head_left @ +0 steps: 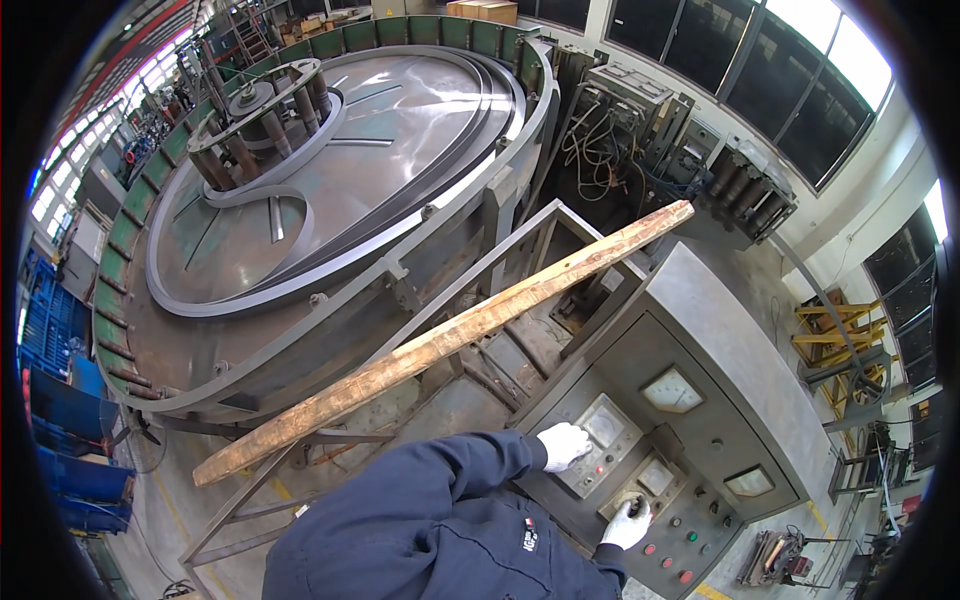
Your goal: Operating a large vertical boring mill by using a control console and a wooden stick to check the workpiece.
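Observation:
A grey control console (735, 345) stands at the lower right, its sloped face full of dials, buttons and knobs. My left hand (563, 446), in a white glove, rests at the edge of the upper instrument plate (607, 430), fingers curled; what they hold, if anything, is hidden. Lower down, my right hand (627, 524), gloved too, has its fingers closed around a dark knob (634, 506) beside the second instrument plate (655, 477). Red and green push buttons (691, 536) lie right of that hand. Dark blue sleeves cover both my arms.
A long wooden beam (450, 335) lies slantwise across the metal frame before me. Beyond it, a large round turntable (400, 130) carries coiled steel strip (480, 110) inside a green rim. Machinery with loose cables (600, 150) stands behind. Blue bins (75, 450) are at far left.

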`<state>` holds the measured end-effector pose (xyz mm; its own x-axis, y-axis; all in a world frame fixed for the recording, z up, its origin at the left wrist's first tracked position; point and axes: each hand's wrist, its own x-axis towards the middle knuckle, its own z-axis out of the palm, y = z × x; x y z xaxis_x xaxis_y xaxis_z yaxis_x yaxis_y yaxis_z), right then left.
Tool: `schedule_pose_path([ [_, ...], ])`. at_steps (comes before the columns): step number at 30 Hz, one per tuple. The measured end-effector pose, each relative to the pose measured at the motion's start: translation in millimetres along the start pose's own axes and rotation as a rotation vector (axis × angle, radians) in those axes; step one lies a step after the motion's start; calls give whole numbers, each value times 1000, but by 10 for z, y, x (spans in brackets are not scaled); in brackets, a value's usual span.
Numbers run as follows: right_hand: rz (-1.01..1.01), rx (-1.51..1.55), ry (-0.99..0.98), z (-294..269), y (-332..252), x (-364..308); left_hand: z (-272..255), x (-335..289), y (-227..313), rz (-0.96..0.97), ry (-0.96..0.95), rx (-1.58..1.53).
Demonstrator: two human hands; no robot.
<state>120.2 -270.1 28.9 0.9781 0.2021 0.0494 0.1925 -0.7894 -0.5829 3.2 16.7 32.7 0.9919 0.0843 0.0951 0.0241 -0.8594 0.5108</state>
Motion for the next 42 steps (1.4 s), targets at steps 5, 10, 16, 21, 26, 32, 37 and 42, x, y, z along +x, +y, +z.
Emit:
schedule_pose_path([
  [5,25,39,-11,-13,-60,-10,11,-2,-6,-4,10,-7],
  [10,31,38,-14,0,-10,8,-13,13,7,-2,-2,-6],
  [16,20,37,-20,-17,-50,-5,-21,5,7,-11,-17,-8],
  [21,7,35,-12,-8,-29,-3,-10,10,-1,-6,-17,-9],
  [26,-7,-2,-2,-10,-37,-6,10,9,-6,4,2,0],
  [32,-10,3,5,-15,-56,-11,-3,13,2,-9,-7,4],
  [37,-4,2,9,-1,-28,-10,-14,9,8,-13,-7,-6],
  [42,-10,-13,8,-5,-35,-12,-34,8,14,-13,-7,-11],
])
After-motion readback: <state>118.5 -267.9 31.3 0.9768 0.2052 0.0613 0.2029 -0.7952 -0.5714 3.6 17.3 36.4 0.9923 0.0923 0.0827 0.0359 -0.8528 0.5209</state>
